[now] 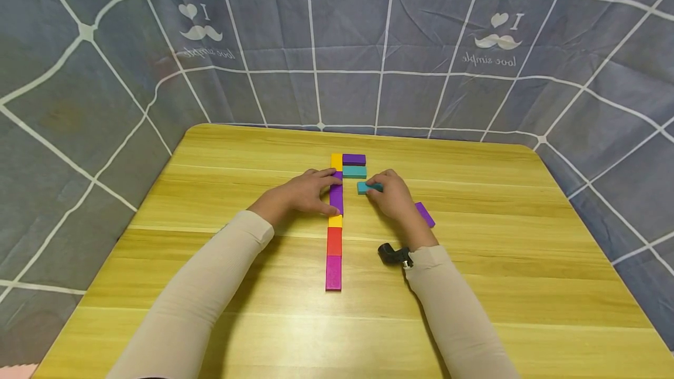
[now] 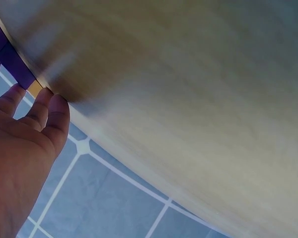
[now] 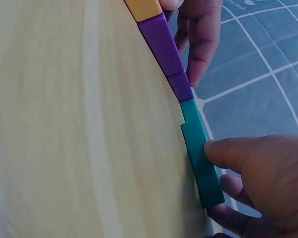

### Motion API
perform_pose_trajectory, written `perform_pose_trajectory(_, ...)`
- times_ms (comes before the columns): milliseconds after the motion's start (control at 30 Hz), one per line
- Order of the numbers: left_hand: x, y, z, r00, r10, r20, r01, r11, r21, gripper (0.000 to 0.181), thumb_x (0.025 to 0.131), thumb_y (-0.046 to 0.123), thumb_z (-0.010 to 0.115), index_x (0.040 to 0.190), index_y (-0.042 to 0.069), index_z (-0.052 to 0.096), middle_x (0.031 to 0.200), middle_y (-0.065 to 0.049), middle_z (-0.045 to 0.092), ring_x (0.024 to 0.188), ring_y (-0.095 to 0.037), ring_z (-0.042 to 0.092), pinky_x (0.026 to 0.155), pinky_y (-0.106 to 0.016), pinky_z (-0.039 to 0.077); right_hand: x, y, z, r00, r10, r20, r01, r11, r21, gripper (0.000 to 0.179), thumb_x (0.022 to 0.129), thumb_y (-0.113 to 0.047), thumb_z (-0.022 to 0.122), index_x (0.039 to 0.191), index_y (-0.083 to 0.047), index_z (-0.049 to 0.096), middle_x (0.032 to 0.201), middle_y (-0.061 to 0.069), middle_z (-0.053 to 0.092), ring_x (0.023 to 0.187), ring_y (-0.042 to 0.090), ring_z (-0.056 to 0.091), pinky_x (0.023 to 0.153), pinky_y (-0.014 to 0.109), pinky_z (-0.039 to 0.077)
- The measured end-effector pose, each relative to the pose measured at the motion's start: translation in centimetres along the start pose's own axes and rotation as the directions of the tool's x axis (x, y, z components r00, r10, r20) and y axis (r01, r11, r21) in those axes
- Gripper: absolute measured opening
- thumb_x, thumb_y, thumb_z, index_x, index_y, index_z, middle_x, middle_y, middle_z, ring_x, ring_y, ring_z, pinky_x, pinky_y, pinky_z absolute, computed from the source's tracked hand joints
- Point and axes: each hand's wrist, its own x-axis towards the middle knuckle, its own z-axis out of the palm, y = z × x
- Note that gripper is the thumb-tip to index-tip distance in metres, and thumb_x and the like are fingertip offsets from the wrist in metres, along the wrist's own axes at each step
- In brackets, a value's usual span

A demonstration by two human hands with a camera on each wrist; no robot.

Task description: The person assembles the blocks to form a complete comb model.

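Observation:
A column of flat blocks runs away from me on the table. It has a magenta block at the near end, then a red block, a yellow block, purple blocks and another yellow block. My left hand rests along the column's left side, fingers spread, its thumb and fingertips touching the purple part. Between thumb and fingers my right hand pinches a teal block, just right of the column. Beyond it, a second teal block and a dark purple block extend rightward from the column.
A loose purple block lies slantwise to the right of my right forearm. The black wrist camera juts from my right wrist. The wooden table ends at a grey curtain with white lines.

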Motion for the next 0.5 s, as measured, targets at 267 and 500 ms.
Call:
perform_pose_trajectory(267, -0.14, 0.19, -0.16, 1.0, -0.003, 0.0, 0.003, 1.0, 0.005, 0.086, 0.082, 0.059, 0.07, 0.153, 0.023, 0.04, 0.164, -0.004, 0.02, 0.146, -0.034, 0.023, 0.115, -0.052, 0.027, 0.03, 0.11, 0.57, 1.0, 0.001, -0.028, 0.0, 0.998, 0.062, 0.021, 0.093, -0.013, 0.068, 0.11, -0.003, 0.073, 0.111, 0.014, 0.057, 0.106, 0.032, 0.056, 0.099, 0.044, 0.044)
perform_pose_trajectory(500, -0.17, 0.18, -0.25, 1.0, 0.002, -0.002, -0.002, 1.0, 0.001, 0.086, 0.082, 0.058, 0.071, 0.154, 0.021, 0.04, 0.164, -0.006, 0.02, 0.146, -0.035, 0.023, 0.115, -0.052, 0.027, 0.32, -0.02, 1.05, 0.999, -0.015, -0.035, 0.018, 0.995, 0.095, 0.022, 0.093, -0.013, 0.069, 0.111, -0.002, 0.074, 0.111, 0.014, 0.058, 0.107, 0.032, 0.056, 0.099, 0.044, 0.044)
